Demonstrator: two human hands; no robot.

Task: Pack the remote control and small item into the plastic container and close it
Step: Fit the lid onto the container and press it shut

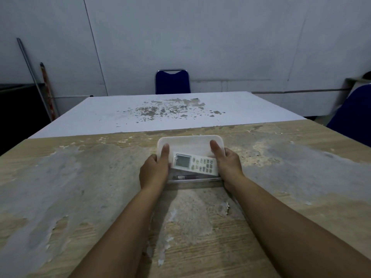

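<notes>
A clear plastic container (pixel 195 180) sits on the worn wooden table (pixel 80 177) in front of me. Inside lies a white remote control (pixel 195 163) with its screen to the left. A small dark, thin item (pixel 185 177) lies along the container's near wall. A white lid (pixel 190 143) covers the far part of the container and leaves the near part uncovered. My left hand (pixel 153 171) grips the lid's left end with the thumb on top. My right hand (pixel 227 163) grips the right end the same way.
A white table (pixel 160 111) with peeled patches butts against the far edge of the wooden one. A blue chair (pixel 172 82) stands behind it by the wall, and another blue chair (pixel 353 117) is at the right. Poles (pixel 40 85) lean at the left wall.
</notes>
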